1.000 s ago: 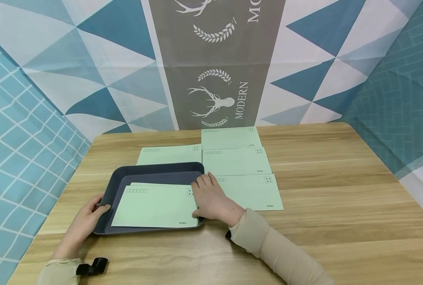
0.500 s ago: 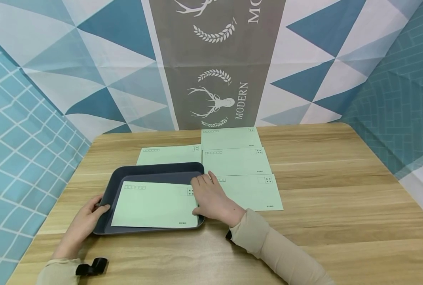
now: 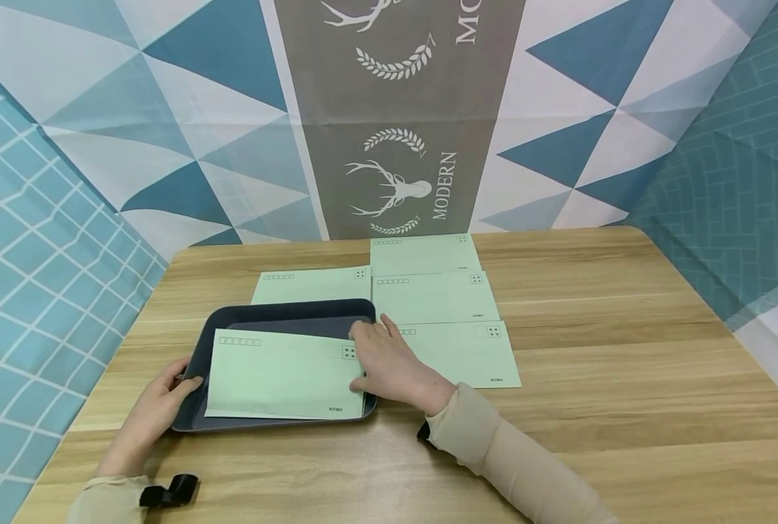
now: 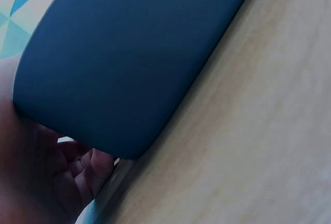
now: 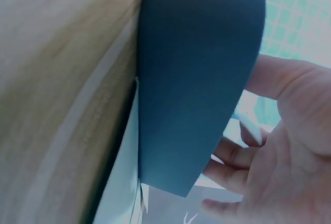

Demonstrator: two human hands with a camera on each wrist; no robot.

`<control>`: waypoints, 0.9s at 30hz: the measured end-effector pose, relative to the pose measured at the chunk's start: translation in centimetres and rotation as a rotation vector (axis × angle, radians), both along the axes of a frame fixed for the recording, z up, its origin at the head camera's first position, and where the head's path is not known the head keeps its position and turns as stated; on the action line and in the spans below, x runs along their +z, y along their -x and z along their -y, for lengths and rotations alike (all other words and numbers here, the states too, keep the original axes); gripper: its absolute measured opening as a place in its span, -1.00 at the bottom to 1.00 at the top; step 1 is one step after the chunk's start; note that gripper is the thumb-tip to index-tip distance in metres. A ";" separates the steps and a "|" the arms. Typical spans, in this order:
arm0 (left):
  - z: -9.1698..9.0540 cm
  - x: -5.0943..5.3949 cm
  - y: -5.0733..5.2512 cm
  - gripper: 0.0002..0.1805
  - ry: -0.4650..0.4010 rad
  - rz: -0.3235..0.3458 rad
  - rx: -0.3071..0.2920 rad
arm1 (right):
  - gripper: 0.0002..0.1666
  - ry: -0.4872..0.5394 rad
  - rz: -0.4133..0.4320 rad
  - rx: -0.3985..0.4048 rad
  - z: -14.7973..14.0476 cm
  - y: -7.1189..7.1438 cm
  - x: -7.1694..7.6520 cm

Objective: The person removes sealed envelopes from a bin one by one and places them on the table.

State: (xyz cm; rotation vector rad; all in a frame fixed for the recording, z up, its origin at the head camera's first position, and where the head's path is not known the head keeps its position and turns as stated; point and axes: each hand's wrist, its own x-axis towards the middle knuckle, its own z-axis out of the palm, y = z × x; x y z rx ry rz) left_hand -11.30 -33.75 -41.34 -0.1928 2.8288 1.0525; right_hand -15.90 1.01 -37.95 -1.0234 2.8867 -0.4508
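The top envelope (image 3: 277, 375), pale green, is lying inside a dark blue-grey tray (image 3: 297, 311), in its nearer part, with its row of small boxes facing up at the far left corner and its printed square at the right end. Whether its far edge is lifting off the base cannot be told.

The right hand (image 3: 391, 367) is pinching the right end of this envelope, the thumb lying toward the near corner and the fingers bending over beyond the printed square; the hand is also reaching over the tray's right wall. The left hand (image 3: 159, 400) is gripping the tray's left side, its thumb resting over the rim and its other fingers curling around the outside of the wall.

Behind the tray, a green envelope (image 3: 310, 282) is lying on the table (image 3: 624, 327), the tray hiding its near part. To the right, three more are forming a column: a far envelope (image 3: 421, 255), a middle envelope (image 3: 431, 298) and a near envelope (image 3: 457, 356), whose left part the right hand and tray are covering.

Beige sleeves (image 3: 526, 458) are covering both forearms, and a black mount (image 3: 169, 492) is jutting from the left cuff. Beyond the table, a grey panel (image 3: 398, 102) is showing deer heads and the word "MODERN" between blue and white triangles.
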 end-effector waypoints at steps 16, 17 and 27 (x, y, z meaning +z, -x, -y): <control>0.2 -0.1 -0.1 -0.43 -0.026 -0.048 -0.023 | -0.56 0.198 0.169 0.063 -0.1 -0.5 1.0; 0.1 -0.1 -0.1 -0.42 -0.036 -0.047 -0.024 | -0.60 0.223 0.179 0.066 -0.1 -0.5 1.0; 0.0 -0.4 -0.2 -0.50 -0.046 -0.070 -0.002 | -0.67 0.458 0.197 0.052 -0.1 -0.6 1.4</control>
